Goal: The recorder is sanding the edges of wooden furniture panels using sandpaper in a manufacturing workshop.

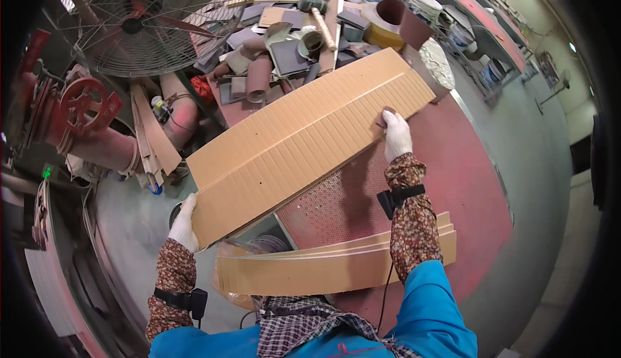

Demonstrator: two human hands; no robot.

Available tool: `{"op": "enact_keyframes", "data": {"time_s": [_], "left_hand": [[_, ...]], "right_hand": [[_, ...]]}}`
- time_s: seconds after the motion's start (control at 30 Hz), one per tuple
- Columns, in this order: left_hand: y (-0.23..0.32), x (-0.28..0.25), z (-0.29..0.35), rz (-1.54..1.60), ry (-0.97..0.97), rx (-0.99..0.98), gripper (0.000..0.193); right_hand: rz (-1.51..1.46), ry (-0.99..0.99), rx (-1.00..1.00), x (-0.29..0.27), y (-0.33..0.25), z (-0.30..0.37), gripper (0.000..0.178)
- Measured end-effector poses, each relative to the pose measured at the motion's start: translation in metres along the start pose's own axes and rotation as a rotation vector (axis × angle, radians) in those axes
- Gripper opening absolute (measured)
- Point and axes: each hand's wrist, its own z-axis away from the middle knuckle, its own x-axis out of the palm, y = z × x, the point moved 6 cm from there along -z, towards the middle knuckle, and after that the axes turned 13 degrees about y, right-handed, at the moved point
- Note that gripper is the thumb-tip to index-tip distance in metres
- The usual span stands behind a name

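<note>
A long tan board (310, 141) with grooves across its face lies slantwise before me, its right end farther away. My left hand (185, 227), in a white glove, grips its near left end; the fingertips are partly hidden behind the edge. At the board's right lower edge, my right hand (397, 135), also gloved, pinches a small reddish-brown piece of sandpaper (381, 117) against the grooved face. Closer to my body, several curved tan boards (336, 269) are stacked at the edge of the red table (462, 183).
Sandpaper rolls (260, 76), grey blocks and scraps are heaped on the table's far side. A large caged fan (132, 26) stands at the far left, above a red handwheel (89, 107) and thick pipe. A bench (466, 12) with buckets runs along the far right.
</note>
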Motion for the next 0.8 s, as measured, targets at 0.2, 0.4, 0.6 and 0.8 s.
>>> {"op": "enact_keyframes", "data": {"time_s": [0.2,0.4,0.6,0.8], "left_hand": [[-0.005,0.022,-0.006,0.084,-0.203,0.049,0.053],[-0.044,-0.045,-0.009,-0.354,-0.015,0.178,0.084],[-0.145,-0.125,-0.034,-0.450,-0.113,0.081,0.051],[-0.147,-0.106,-0.030,-0.406,-0.061,-0.016,0.052]], "right_hand": [[-0.020,-0.065,-0.001,-0.015,0.000,0.030,0.026],[0.312,-0.025,-0.102,-0.114,-0.011,0.127,0.025],[0.307,0.245,0.043,-0.265,0.033,0.231,0.033],[0.225,0.560,0.333,-0.346,0.087,0.306,0.028]]}}
